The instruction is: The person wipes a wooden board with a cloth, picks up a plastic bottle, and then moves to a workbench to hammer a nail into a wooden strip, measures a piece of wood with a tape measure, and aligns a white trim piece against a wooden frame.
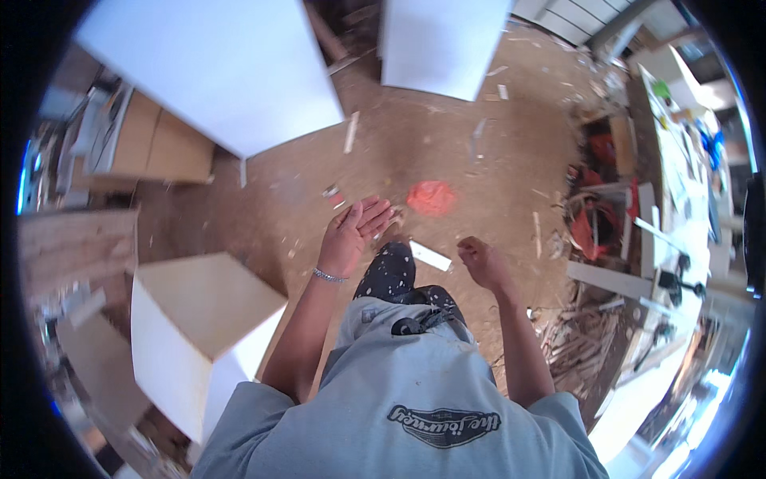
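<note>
The left hand (pixel 353 233) is near the middle of the frame, open with its fingers spread and palm showing, holding nothing; a bracelet (pixel 328 275) sits on its wrist. The right hand (pixel 477 259), just right of centre, is loosely curled and also holds nothing. Between the two hands a small white strip (pixel 431 255) lies on the sawdust floor (pixel 495 160), and a crumpled orange bag (pixel 432 197) lies just above it. A white box (pixel 195 327) stands at lower left beside the left forearm. Two large white boards (pixel 215 64) fill the upper left and top centre. A cluttered workbench (pixel 678 160) runs down the right edge
</note>
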Action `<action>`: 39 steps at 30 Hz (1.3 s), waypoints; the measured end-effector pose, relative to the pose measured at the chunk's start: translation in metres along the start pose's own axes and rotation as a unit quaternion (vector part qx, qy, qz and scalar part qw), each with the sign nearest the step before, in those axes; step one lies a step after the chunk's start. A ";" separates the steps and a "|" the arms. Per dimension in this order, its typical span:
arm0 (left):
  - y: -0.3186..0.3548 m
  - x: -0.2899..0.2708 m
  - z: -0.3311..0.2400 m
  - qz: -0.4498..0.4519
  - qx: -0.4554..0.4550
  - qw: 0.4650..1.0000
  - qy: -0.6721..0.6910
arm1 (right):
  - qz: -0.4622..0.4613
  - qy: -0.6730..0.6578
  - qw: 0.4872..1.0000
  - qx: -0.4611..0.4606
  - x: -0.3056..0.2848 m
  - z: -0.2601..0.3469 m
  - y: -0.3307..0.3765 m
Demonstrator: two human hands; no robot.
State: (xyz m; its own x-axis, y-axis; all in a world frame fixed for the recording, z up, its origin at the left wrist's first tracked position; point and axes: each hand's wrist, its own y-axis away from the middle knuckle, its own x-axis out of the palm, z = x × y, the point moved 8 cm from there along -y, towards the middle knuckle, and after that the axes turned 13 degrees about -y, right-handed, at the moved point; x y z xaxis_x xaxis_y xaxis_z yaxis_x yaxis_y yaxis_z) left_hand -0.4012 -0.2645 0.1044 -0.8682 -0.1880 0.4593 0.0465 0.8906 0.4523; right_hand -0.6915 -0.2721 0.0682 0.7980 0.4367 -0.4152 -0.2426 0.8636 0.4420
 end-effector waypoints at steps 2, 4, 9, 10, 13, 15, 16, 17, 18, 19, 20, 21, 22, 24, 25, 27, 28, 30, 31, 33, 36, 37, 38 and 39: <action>-0.040 0.039 -0.008 0.074 -0.016 0.997 0.021 | -0.064 -0.039 0.997 -0.030 -0.035 0.056 -0.001; -0.075 0.086 -0.005 0.139 -0.056 0.988 0.048 | -0.140 -0.088 0.986 -0.025 -0.074 0.092 0.004; -0.112 0.248 -0.003 0.297 -0.168 0.940 0.014 | -0.308 -0.077 0.945 -0.084 -0.164 0.148 -0.014; -0.108 0.279 -0.010 0.303 -0.170 0.938 0.000 | -0.347 -0.078 0.933 -0.062 -0.175 0.147 -0.022; -0.095 0.365 0.002 0.347 -0.186 0.917 -0.057 | -0.444 -0.129 0.887 -0.006 -0.228 0.107 -0.028; -0.091 0.402 0.027 0.410 -0.203 0.884 -0.102 | -0.482 -0.216 0.849 0.001 -0.270 0.060 -0.018; -0.087 0.420 0.034 0.456 -0.199 0.857 -0.137 | -0.488 -0.331 0.808 0.007 -0.287 0.028 -0.014; -0.086 0.448 0.041 0.482 -0.170 0.841 -0.176 | -0.489 -0.436 0.756 0.000 -0.319 0.000 -0.008; -0.084 0.477 0.050 0.507 -0.138 0.824 -0.213 | -0.480 -0.534 0.695 -0.010 -0.345 -0.026 -0.004; -0.083 0.503 0.063 0.526 -0.108 0.807 -0.246 | -0.500 -0.541 0.676 -0.024 -0.370 -0.038 0.004; -0.083 0.534 0.076 0.556 -0.072 0.783 -0.268 | -0.518 -0.547 0.657 -0.038 -0.395 -0.051 0.011; -0.092 0.564 0.092 0.555 -0.076 0.785 -0.264 | -0.535 -0.551 0.638 -0.051 -0.422 -0.063 0.018; -0.109 0.589 0.107 0.546 -0.081 0.791 -0.266 | -0.518 -0.544 0.659 -0.048 -0.444 -0.059 0.017; -0.135 0.656 0.129 0.529 -0.120 0.803 -0.247 | -0.544 -0.467 0.691 -0.088 -0.498 -0.056 0.026; -0.149 0.685 0.134 0.514 -0.158 0.812 -0.228 | -0.550 -0.434 0.707 -0.096 -0.512 -0.055 0.026; -0.207 0.734 0.127 0.511 -0.014 0.830 -0.222 | -0.523 -0.360 0.755 -0.164 -0.542 -0.022 0.018; -0.239 0.757 0.130 0.481 -0.027 0.857 -0.182 | -0.497 -0.321 0.780 -0.201 -0.552 -0.009 0.011; -0.298 0.774 0.134 0.400 -0.051 0.910 -0.096 | -0.411 -0.355 0.809 -0.226 -0.565 -0.014 -0.009; -0.307 0.765 0.127 0.395 0.027 0.906 -0.152 | -0.348 -0.379 0.822 -0.245 -0.564 -0.012 -0.023; -0.307 0.752 0.116 0.353 0.174 0.875 -0.283 | -0.270 -0.451 0.811 -0.259 -0.587 -0.020 -0.055; -0.259 0.734 0.117 0.261 0.113 0.920 -0.269 | -0.212 -0.543 0.794 -0.173 -0.600 -0.040 -0.106; -0.244 0.730 0.114 0.249 0.129 0.915 -0.289 | -0.175 -0.579 0.778 -0.168 -0.604 -0.042 -0.121; -0.231 0.727 0.113 0.237 0.144 0.910 -0.309 | -0.140 -0.614 0.760 -0.159 -0.609 -0.047 -0.137; -0.218 0.723 0.107 0.217 0.184 0.887 -0.364 | -0.090 -0.665 0.720 -0.176 -0.610 -0.045 -0.150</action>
State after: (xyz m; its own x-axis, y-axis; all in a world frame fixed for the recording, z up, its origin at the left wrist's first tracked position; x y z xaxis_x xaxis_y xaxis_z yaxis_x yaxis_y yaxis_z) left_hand -1.0916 -0.5503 0.2562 -0.9030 0.4039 -0.1463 0.4066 0.9135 0.0120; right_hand -1.1664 -0.6565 0.2192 0.5988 -0.1161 0.7924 -0.0079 0.9885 0.1508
